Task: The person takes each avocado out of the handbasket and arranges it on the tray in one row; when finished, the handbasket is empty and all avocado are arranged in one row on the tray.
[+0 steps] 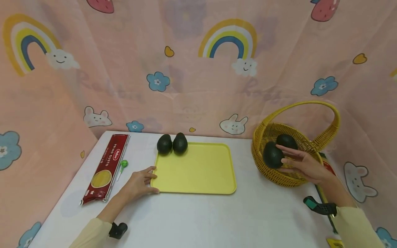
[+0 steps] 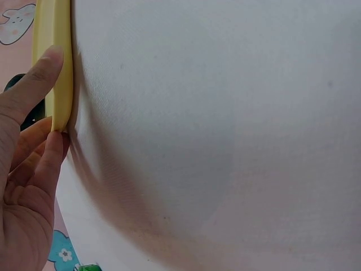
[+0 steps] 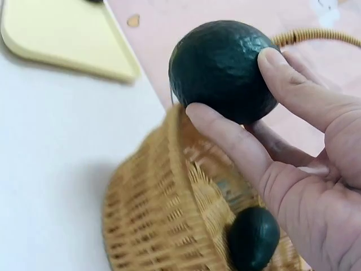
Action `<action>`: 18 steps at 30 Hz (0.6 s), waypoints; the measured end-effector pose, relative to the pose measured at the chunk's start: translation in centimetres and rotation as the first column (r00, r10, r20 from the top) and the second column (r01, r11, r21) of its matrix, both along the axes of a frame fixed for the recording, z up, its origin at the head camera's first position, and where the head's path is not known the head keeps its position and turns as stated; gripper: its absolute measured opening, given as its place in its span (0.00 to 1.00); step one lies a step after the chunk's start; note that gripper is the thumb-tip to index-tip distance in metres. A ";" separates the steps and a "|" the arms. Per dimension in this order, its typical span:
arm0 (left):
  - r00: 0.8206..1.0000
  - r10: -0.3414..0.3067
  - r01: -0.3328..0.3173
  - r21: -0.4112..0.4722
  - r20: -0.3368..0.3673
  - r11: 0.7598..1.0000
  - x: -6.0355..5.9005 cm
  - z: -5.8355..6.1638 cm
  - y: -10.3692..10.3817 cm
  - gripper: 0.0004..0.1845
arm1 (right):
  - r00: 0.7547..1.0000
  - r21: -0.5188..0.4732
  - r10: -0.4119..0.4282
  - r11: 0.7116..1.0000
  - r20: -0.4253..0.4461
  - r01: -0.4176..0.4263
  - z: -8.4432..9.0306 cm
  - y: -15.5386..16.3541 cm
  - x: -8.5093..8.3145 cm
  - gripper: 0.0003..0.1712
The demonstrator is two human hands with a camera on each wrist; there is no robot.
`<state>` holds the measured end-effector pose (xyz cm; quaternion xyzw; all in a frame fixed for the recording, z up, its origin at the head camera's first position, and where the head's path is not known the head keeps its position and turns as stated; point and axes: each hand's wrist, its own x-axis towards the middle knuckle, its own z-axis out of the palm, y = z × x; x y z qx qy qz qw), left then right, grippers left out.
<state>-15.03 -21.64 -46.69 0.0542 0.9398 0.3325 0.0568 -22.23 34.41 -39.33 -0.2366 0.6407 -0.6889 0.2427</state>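
Observation:
My right hand [image 1: 302, 165] grips a dark green avocado [image 1: 272, 155] between thumb and fingers, over the yellow wicker basket [image 1: 263, 168]. In the right wrist view this avocado [image 3: 220, 68] is level with the basket's rim, and a second avocado [image 3: 254, 240] lies inside the basket. My left hand [image 1: 139, 182] holds the near left corner of a yellow tray [image 1: 198, 168], thumb on the front edge and fingers at the left side. Two more avocados [image 1: 164, 144] sit side by side at the tray's far left corner.
A red pasta packet [image 1: 107, 165] lies on the left of the white table [image 1: 198, 220], with a green lollipop [image 1: 123, 164] beside it. The basket's tall handle [image 1: 310, 103] arches over it. Partly hidden packaging [image 1: 328, 164] shows behind my right forearm. A patterned pink cloth [image 1: 192, 100] hangs behind.

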 end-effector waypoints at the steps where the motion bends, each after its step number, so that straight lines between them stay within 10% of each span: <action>1: 1.000 0.000 0.000 0.002 0.002 1.000 0.0 0.0 0.0 0.36 | 1.000 -0.008 0.002 1.000 0.010 -0.002 0.1 -0.2 0.2 0.31; 18: 1.000 -0.022 0.023 0.028 -0.012 0.999 0.1 -0.1 -0.2 0.34 | 0.999 -0.024 -0.010 1.000 0.038 0.011 -0.5 -4.6 2.6 0.30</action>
